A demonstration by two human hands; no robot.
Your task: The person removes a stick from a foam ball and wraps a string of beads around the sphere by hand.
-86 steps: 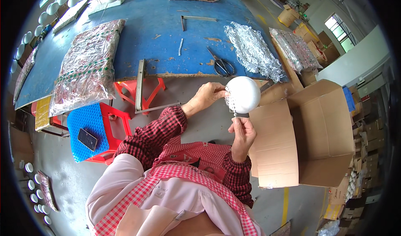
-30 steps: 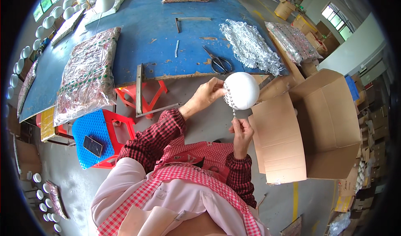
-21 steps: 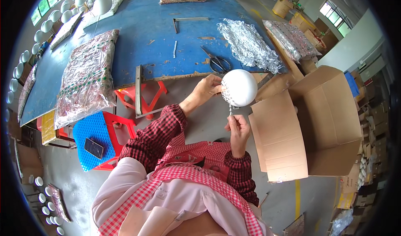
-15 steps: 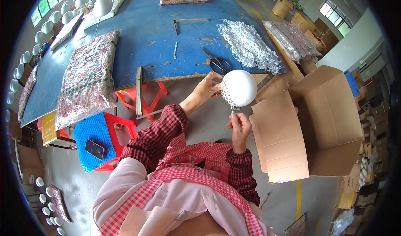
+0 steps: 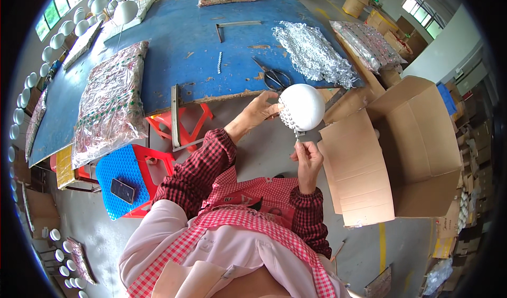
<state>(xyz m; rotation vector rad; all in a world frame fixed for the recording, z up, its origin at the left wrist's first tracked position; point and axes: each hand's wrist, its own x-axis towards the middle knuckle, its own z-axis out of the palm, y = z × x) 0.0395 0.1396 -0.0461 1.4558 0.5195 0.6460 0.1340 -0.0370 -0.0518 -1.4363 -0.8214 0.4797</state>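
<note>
A white foam ball point(image 5: 302, 107) is raised in front of me, just past the edge of the blue table point(image 5: 179, 44). My left hand point(image 5: 261, 109) grips its left side, where a strip of small silver beads runs along the ball. Below it, my right hand point(image 5: 306, 158) pinches a thin stick that sticks out of the ball's underside.
Scissors point(image 5: 274, 78) and a pile of silver bead strings point(image 5: 314, 58) lie on the table near the ball. An open cardboard box point(image 5: 406, 150) stands at my right. A blue stool point(image 5: 124, 171) with a phone point(image 5: 123, 191) is at my left. Foil-wrapped bundles point(image 5: 108, 105) cover the table's left.
The ball has stayed raised in both hands with only small shifts; my right hand has kept its pinch on the stick below the ball.
</note>
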